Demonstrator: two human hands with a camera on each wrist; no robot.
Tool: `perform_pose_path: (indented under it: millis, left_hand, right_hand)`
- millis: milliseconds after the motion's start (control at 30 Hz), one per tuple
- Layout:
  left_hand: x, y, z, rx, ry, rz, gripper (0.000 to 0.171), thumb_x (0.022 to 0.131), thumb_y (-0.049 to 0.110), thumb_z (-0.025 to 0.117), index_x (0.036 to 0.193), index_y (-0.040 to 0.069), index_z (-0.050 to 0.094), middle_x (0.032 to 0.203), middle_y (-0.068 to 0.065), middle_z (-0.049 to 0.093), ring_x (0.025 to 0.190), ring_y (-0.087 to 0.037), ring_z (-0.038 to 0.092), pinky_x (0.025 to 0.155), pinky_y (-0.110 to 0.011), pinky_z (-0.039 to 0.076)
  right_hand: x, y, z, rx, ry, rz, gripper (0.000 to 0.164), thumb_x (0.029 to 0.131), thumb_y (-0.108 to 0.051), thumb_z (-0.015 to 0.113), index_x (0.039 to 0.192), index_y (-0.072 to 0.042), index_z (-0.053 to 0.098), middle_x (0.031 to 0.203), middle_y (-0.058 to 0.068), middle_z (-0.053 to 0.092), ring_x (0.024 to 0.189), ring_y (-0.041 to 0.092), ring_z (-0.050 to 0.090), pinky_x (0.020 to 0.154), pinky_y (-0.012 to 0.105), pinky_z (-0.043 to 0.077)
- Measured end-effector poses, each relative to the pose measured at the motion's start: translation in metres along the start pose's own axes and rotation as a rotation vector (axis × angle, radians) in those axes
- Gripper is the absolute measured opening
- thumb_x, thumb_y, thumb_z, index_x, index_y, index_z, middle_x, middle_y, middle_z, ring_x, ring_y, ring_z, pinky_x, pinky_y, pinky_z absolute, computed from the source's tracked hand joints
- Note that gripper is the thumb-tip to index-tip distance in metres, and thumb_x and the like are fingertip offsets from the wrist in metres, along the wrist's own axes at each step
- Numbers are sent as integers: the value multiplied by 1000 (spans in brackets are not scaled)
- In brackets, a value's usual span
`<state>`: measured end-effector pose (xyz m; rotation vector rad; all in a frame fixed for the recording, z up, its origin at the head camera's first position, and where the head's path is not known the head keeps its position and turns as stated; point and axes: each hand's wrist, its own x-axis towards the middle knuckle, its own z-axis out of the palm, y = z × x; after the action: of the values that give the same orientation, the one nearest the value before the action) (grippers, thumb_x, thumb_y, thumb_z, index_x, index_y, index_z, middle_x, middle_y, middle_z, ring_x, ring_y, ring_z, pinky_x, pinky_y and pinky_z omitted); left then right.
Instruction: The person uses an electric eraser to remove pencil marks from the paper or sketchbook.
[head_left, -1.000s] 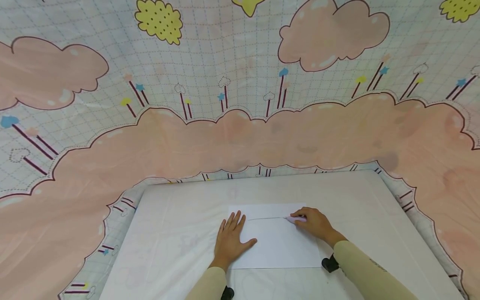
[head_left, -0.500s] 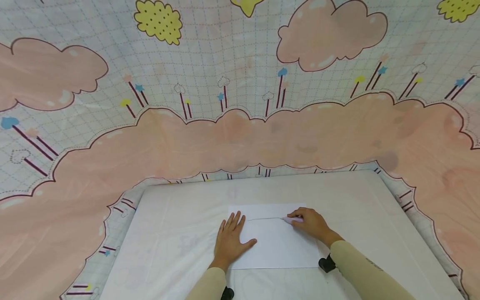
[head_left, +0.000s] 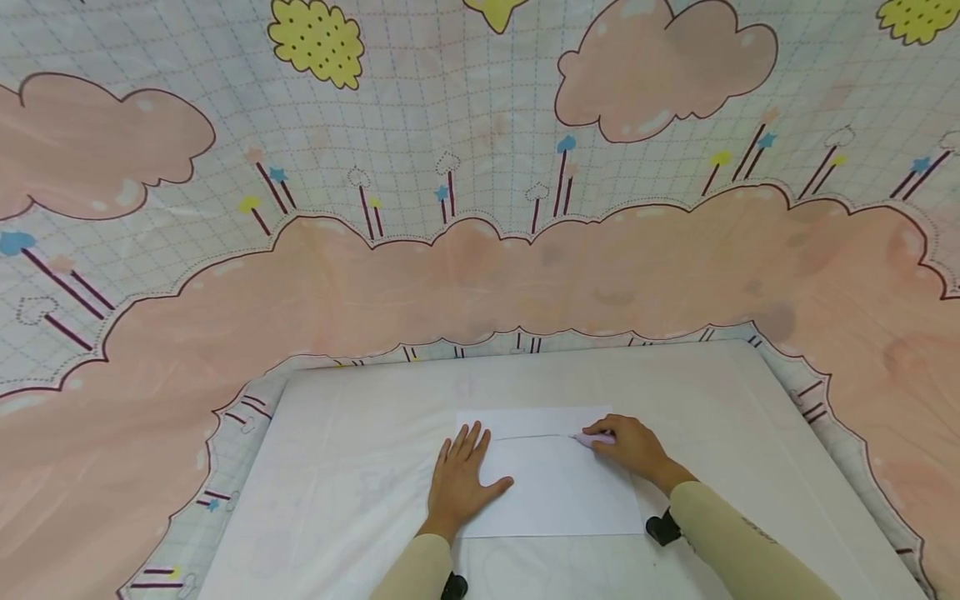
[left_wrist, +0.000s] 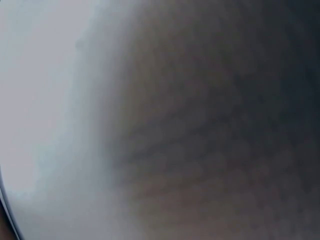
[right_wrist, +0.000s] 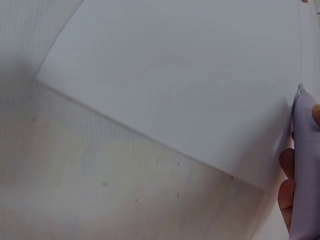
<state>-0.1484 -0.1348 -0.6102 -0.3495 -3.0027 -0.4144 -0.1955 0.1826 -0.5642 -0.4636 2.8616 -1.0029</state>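
A white sheet of paper (head_left: 555, 492) lies on the white-covered table, with a thin dark line (head_left: 532, 437) running across its upper part. My left hand (head_left: 459, 483) presses flat on the paper's left side, fingers spread, just beside the line's left end. My right hand (head_left: 630, 446) grips a lilac utility knife (head_left: 596, 438), its tip at the line's right end. In the right wrist view, the knife (right_wrist: 306, 165) shows a small metal tip touching the paper (right_wrist: 175, 75), with fingertips (right_wrist: 286, 192) around its body. The left wrist view is dark and blurred.
The white tabletop (head_left: 352, 450) extends around the paper. Behind it hangs a patterned cloth (head_left: 480, 283) with clouds and stars. Black wrist devices (head_left: 663, 527) sit at both cuffs.
My right hand with the utility knife has shifted slightly left along the line, then back right to a little past its first position. My left hand has stayed still.
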Motion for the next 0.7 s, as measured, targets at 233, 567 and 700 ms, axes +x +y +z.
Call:
perform_pose_path:
  millis: [233,567,700]
  left_hand:
    - [0,1,-1,1,-12,-7,92,83,78,49,153,19,39,162,1,28,151,-22,22,123,-46,15]
    - [1,2,-4,5,-10,-1,86,85,70,54,152,18,39,161,0,29,150,-23,23,122,-47,17]
    - [0,2,-3,4,-16,-2,87,85,71,54,152,18,39,162,0,28,150,-23,22,122,-47,16]
  right_hand:
    - [3,-4,5,12,2,-12,21,85,-14,75,106,-15,77,107,3,72,97,20,65,84,41,55]
    - [2,-7,4,2,3,-9,20,85,-15,75,105,-15,77,106,2,72,96,21,66,84,41,55]
    - [0,-3,2,-14,11,-4,20,85,-16,76,105,-15,77,105,2,72,95,21,66,83,41,56]
